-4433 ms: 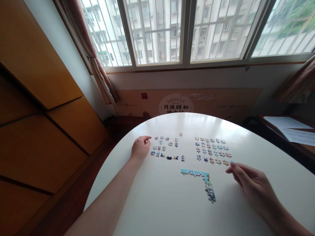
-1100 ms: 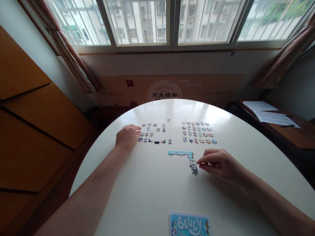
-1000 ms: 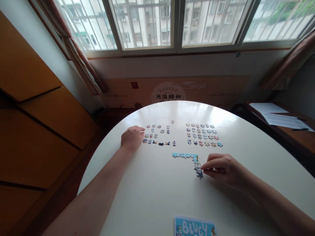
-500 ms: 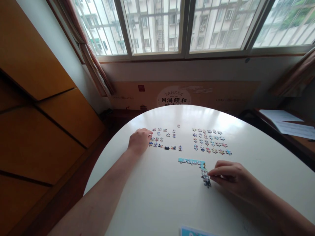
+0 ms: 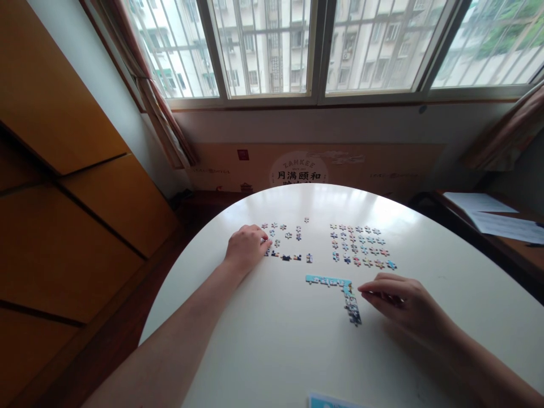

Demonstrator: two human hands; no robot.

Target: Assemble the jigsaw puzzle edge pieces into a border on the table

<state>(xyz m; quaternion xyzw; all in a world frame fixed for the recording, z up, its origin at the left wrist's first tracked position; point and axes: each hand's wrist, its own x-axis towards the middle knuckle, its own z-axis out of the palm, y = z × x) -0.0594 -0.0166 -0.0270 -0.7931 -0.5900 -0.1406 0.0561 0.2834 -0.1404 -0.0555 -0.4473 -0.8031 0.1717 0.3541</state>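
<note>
Past the table's (image 5: 255, 351) far edge: a "ZANKEE" panel (image 5: 299, 165). Your left hand (image 5: 247, 249) overlaps puzzle pieces (image 5: 285, 258), right hand (image 5: 402, 297) beside joined strip (image 5: 349, 301); I can't tell either grip.

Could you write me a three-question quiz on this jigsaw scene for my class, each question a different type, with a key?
1. Multiple choice. The joined puzzle section on the white table forms:
A) a closed frame
B) an L-shaped corner
C) one straight row
2. True or false. The loose pieces all lie in one unbroken block.
3. Short answer. Which hand is at the left-hand group of loose pieces, and which is beside the joined section?

Key:
1. B.
2. False: they lie in two groups with a gap between.
3. The left hand is at the left-hand group; the right hand is beside the joined section.
</note>
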